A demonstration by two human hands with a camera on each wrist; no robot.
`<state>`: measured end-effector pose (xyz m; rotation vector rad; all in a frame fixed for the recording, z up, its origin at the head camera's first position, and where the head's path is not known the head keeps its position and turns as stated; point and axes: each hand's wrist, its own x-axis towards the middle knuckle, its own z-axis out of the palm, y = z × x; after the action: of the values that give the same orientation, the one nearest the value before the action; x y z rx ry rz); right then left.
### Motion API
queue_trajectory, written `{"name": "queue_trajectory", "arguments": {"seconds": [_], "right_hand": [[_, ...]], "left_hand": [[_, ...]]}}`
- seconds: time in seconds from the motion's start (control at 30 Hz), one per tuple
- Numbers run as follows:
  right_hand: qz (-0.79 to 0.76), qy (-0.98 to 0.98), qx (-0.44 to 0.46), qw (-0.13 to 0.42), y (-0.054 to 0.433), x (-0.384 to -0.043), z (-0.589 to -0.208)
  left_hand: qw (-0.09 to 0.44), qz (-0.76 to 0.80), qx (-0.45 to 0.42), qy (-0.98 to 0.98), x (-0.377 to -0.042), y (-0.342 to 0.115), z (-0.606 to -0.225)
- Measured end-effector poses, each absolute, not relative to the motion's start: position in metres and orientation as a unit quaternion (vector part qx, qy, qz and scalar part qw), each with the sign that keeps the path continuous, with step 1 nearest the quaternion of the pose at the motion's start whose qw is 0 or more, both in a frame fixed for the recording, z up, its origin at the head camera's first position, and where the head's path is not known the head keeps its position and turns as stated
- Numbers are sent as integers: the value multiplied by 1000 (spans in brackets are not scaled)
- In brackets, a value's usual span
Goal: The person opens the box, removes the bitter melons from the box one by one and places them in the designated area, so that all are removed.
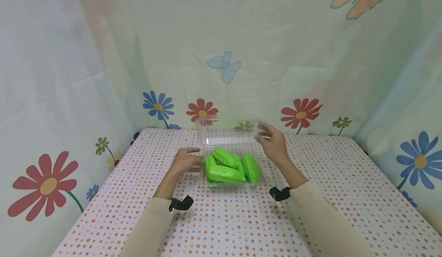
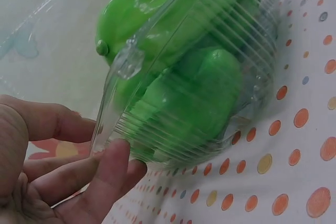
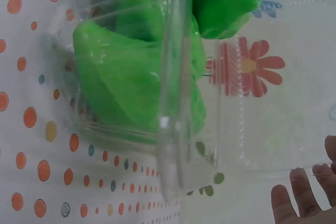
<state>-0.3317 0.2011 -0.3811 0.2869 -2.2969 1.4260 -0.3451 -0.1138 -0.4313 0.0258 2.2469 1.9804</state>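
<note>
The left hand point(image 1: 184, 160) and right hand point(image 1: 274, 142), fingers parted, flank one clear box point(image 1: 226, 184), its one lid point(image 1: 230, 130) raised, holding at least four green vegetables point(image 1: 225, 173).

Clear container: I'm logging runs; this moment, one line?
container: green pieces inside; lid: raised; left hand: at container; right hand: at lid

Curtained booth point(image 1: 45, 96), flower and butterfly drapes point(image 1: 255, 30) on three sides, polka-dot table point(image 1: 221, 230)
</note>
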Motion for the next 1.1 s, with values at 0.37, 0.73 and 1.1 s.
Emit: {"name": "queue_trajectory", "arguments": {"seconds": [0.37, 0.73, 1.1], "right_hand": [[483, -839, 87, 237, 201, -346, -385], [498, -836, 88, 214, 210, -362, -385], [538, -831, 30, 135, 211, -368, -404]], "left_hand": [[68, 658, -20, 750, -343, -118, -431], [72, 659, -19, 748, -348, -118, -430], [116, 645, -16, 755, -346, -119, -434]]}}
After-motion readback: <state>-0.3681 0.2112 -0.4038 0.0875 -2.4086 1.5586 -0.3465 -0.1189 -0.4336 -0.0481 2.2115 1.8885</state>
